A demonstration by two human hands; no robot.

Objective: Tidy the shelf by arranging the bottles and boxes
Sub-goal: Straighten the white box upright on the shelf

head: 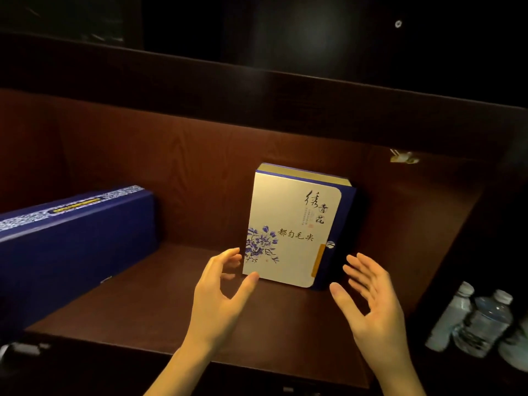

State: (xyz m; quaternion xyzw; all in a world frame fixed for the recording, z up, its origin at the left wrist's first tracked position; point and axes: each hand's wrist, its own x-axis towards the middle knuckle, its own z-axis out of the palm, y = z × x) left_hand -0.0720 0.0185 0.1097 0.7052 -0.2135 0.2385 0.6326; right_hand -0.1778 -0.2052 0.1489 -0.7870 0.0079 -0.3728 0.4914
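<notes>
A cream and blue tea box point(294, 224) with a blue flower print stands upright, leaning back against the rear wall of the brown wooden shelf point(160, 298). My left hand point(220, 292) is open at the box's lower left corner, thumb tip touching its front edge. My right hand point(371, 304) is open just to the right of the box, fingers spread, a small gap from it. A long dark blue box point(71, 241) with a patterned top strip lies at the shelf's left side.
Three clear plastic water bottles point(483, 324) stand in the dark compartment at the lower right. A dark shelf board runs overhead. A small metal fitting point(403, 157) sits on the right wall. Bare shelf floor lies between the two boxes.
</notes>
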